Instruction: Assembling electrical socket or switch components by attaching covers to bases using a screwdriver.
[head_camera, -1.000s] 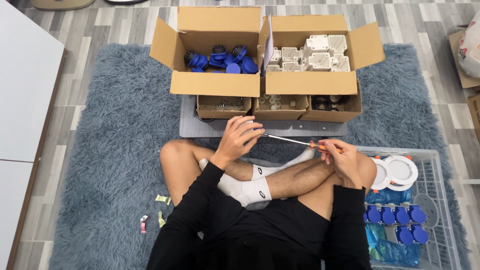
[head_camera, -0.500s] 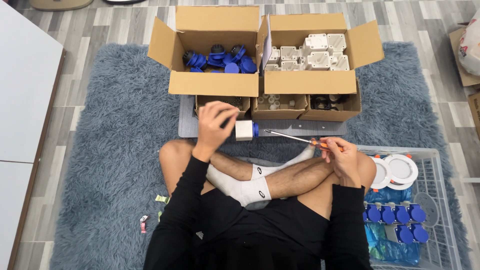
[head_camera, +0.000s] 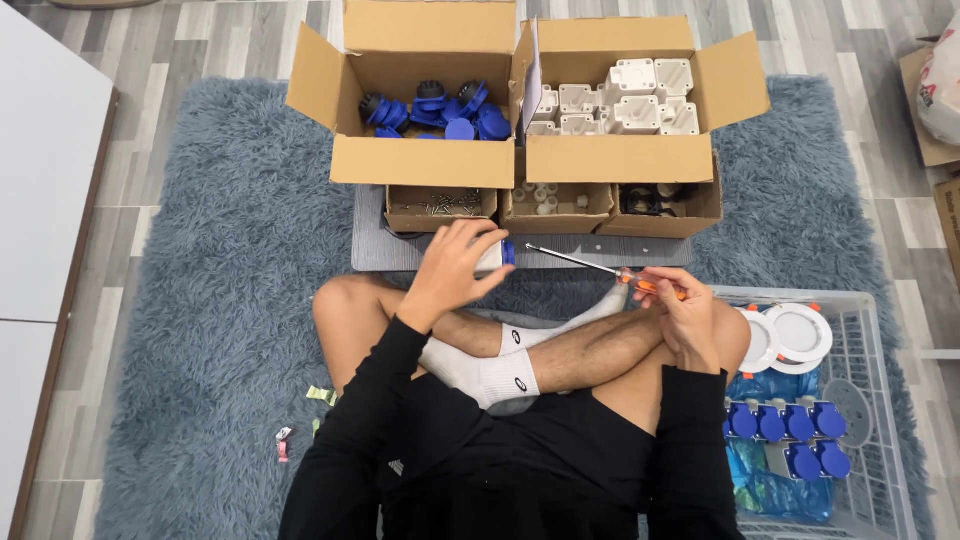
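Rug (head_camera: 200, 300) is lying under a seated person, with two open cartons at 12 o'clock: left carton (head_camera: 420, 160) holding blue caps, right carton (head_camera: 620, 158) holding white housings. Basket (head_camera: 880, 400) is sitting at 3 o'clock. Left hand (head_camera: 452, 272) is closing around a white housing (head_camera: 492, 256) with a blue end, mostly hidden by the fingers. Right hand (head_camera: 680, 312) is gripping a screwdriver (head_camera: 590, 267) by its orange handle; its shaft is pointing toward 10 o'clock, tip just beside the housing. Small boxes' contents are hard to make out.
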